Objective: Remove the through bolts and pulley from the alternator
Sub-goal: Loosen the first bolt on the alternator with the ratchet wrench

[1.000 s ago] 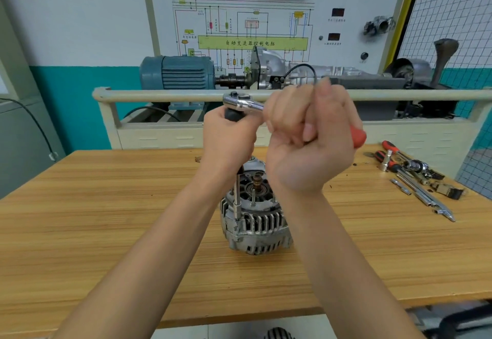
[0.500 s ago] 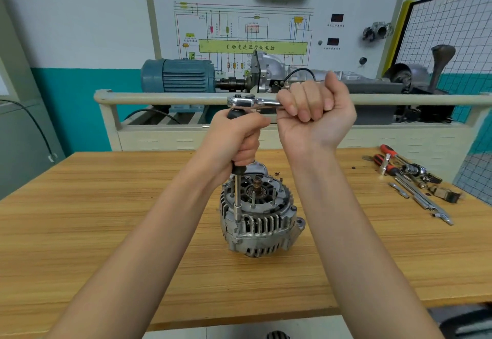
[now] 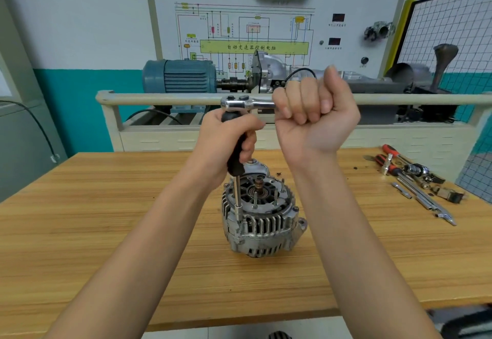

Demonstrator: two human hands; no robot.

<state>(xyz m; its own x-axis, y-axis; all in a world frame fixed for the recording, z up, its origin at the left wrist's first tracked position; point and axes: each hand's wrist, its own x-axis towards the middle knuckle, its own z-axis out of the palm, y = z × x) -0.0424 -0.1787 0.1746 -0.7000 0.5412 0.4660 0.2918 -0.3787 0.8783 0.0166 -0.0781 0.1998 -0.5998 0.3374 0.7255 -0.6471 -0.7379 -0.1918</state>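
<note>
Right hand (image 3: 316,117), upper centre of the frame: fingers curling tight round the handle of the ratchet (image 3: 246,103), knuckles toward the camera, thumb sticking up; the handle itself is lying hidden inside the fist. Left hand (image 3: 226,139), just left of it and a little lower: fingers wrapping the black grip of the extension driver (image 3: 235,163), steadying it upright under the ratchet head. The steel shaft is running down from that grip to a socket (image 3: 238,212) sitting at the left rim of the alternator (image 3: 262,224), presumably on a through bolt, though the bolt head is hidden by the socket. Alternator standing on end at mid-frame on the wooden bench (image 3: 106,232), rear face up, shaft stub showing at its centre. Step in hand, as I read it: loosening one through bolt, ratchet handle pointing toward frame right. Next move is calling for a level swing of the handle while the left hand is keeping the shaft plumb on the bolt; nothing is clamping the housing, so it may twist or tip under torque. Count: one alternator, one ratchet in use, one extension driver, one socket; about three thin studs (image 3: 255,199) standing up from the top face. Pulley not in view, probably underneath. Loose tools (image 3: 410,179) lying at the right edge of the bench, two with red handles, the rest too tangled to count.
</note>
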